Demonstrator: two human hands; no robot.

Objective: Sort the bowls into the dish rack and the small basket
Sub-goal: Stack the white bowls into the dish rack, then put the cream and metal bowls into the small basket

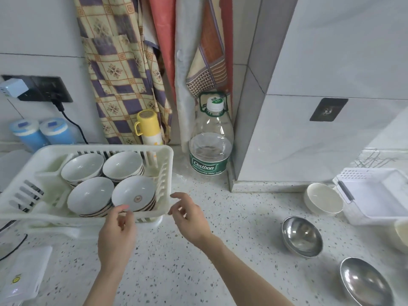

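Observation:
A white plastic dish rack [164,164] stands at the left and holds several stacks of white ceramic bowls [132,193]. My left hand [117,237] hovers at the rack's front edge, fingers loosely curled near the front right stack, holding nothing. My right hand [189,217] hangs just right of the rack, relaxed and empty. At the right sit a cream bowl [323,198], two steel bowls [301,236] [365,282], and the small white basket [375,195].
A large water bottle [209,144] stands against the wall behind the speckled counter [220,250]. A yellow cup [148,124] on a bottle, blue canisters [42,133], a wall socket with a cable and a white box [24,274] lie at the left.

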